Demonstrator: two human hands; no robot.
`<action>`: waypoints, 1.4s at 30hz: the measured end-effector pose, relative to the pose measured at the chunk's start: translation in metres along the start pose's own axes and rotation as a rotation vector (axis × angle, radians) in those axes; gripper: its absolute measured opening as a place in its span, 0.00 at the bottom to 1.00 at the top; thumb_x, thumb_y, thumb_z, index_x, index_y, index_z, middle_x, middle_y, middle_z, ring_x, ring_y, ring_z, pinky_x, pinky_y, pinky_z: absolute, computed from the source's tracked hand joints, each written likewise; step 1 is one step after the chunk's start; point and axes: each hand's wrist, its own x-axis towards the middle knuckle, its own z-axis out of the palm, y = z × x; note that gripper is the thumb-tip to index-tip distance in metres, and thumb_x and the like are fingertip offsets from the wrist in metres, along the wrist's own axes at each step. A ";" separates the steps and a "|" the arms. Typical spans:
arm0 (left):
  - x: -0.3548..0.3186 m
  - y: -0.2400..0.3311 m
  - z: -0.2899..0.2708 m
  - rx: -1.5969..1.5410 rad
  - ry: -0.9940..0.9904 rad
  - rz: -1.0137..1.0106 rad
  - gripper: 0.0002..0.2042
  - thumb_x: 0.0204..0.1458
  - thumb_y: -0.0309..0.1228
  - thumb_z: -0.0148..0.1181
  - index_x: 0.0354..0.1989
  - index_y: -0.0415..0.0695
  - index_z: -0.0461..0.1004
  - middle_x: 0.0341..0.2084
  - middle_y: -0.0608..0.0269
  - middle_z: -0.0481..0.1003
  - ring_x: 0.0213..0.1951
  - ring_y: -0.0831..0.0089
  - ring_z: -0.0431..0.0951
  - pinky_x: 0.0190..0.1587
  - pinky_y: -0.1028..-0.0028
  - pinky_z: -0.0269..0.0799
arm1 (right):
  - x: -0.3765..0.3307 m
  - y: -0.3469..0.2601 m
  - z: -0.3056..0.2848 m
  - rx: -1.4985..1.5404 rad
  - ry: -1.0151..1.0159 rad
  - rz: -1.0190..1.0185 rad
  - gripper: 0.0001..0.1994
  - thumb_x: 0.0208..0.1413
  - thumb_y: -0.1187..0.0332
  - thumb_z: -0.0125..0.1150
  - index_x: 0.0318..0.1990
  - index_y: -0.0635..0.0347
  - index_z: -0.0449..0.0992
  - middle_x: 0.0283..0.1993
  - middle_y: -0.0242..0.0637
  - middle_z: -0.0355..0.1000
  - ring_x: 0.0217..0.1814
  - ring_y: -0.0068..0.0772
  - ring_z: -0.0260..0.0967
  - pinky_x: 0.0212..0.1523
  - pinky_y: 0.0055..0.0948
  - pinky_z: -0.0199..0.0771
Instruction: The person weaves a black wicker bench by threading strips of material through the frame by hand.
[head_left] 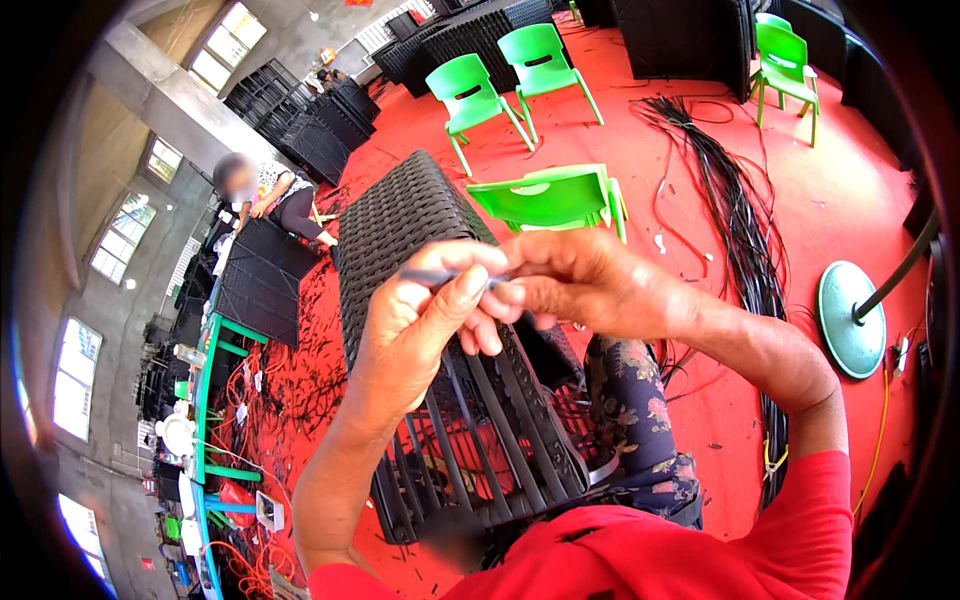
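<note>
My two hands meet in mid-air above a black woven wicker panel (400, 215). Between the thumb and fingers of my left hand (405, 325) is a thin dark grey strip (428, 274). My right hand (590, 275) pinches close beside it, fingertips touching the left ones where the strip runs in; its far end is hidden by the fingers. Beneath my hands, the near part of the wicker piece shows long parallel black strips (470, 435) with gaps between them, not woven across.
A green chair (540, 200) stands just beyond the panel, with more green chairs (465, 90) farther back. A bundle of long black strips (745, 240) lies on the red floor to the right, near a round green stand base (850, 320). Another person (275, 195) sits at far left.
</note>
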 end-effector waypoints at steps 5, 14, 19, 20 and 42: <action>-0.020 -0.014 -0.029 0.659 0.070 0.209 0.07 0.46 0.27 0.59 0.32 0.41 0.70 0.26 0.66 0.71 0.30 0.78 0.71 0.32 0.79 0.65 | -0.015 0.004 -0.027 -0.184 -0.078 0.279 0.18 0.57 0.53 0.46 0.34 0.62 0.70 0.25 0.27 0.65 0.27 0.17 0.61 0.28 0.19 0.63; -0.017 -0.015 -0.003 0.923 0.032 0.376 0.20 0.33 0.35 0.67 0.37 0.43 0.72 0.36 0.60 0.68 0.43 0.63 0.68 0.45 0.67 0.61 | -0.008 0.001 -0.022 -0.327 -0.471 0.503 0.26 0.57 0.44 0.34 0.36 0.61 0.67 0.22 0.32 0.63 0.29 0.27 0.62 0.35 0.26 0.63; -0.008 -0.016 -0.006 0.853 0.028 0.470 0.08 0.40 0.29 0.63 0.23 0.42 0.69 0.30 0.61 0.69 0.39 0.66 0.70 0.43 0.70 0.62 | -0.003 -0.002 -0.018 -0.358 -0.531 0.440 0.23 0.56 0.47 0.41 0.36 0.60 0.68 0.22 0.32 0.63 0.29 0.27 0.62 0.35 0.28 0.65; -0.007 -0.018 -0.008 0.784 0.025 0.456 0.07 0.41 0.28 0.62 0.22 0.41 0.68 0.29 0.61 0.70 0.38 0.66 0.70 0.43 0.70 0.62 | -0.005 -0.001 -0.018 -0.350 -0.465 0.332 0.22 0.56 0.48 0.43 0.36 0.60 0.68 0.22 0.31 0.63 0.28 0.26 0.62 0.33 0.27 0.65; -0.029 -0.027 -0.012 1.169 -0.017 0.305 0.11 0.42 0.29 0.59 0.34 0.40 0.73 0.47 0.48 0.64 0.55 0.51 0.58 0.55 0.61 0.54 | 0.003 0.021 -0.016 -0.437 -0.175 0.214 0.17 0.53 0.56 0.50 0.27 0.62 0.73 0.20 0.33 0.67 0.23 0.23 0.62 0.25 0.25 0.63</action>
